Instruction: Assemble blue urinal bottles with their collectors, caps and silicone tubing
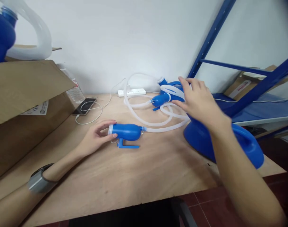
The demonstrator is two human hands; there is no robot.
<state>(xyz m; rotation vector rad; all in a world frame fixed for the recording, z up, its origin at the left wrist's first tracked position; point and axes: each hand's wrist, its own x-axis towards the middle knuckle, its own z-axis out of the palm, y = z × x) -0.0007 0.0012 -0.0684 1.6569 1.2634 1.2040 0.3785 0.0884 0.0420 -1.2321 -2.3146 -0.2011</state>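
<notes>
Item: blue cylinder [127,131] with white rim and L-shaped handle [128,146]; lying on its side on the counter [125,179], centre of the frame; clear tube [167,129] joined to its right end. Handling, as judged: light, hollow, fairly stiff plastic, smooth and perhaps slippery; tube flexible and apt to drag. Best hold: around the body or by the handle.

Left hand [95,138]: thumb and fingers closed around the rimmed end. Right hand [197,99]: fingers spread, raised before the coils at right of centre; apparently holding nothing, contact with the tubing unclear.

Containers: large blue jug [198,138], right, partly behind the right forearm, opaque, contents not visible; cardboard carton [28,85], left, flap raised, interior hidden; blue vessel [2,37], upper left, above the carton, contents unseen; clear bottle [76,93], beside the carton, fill uncertain.
</notes>
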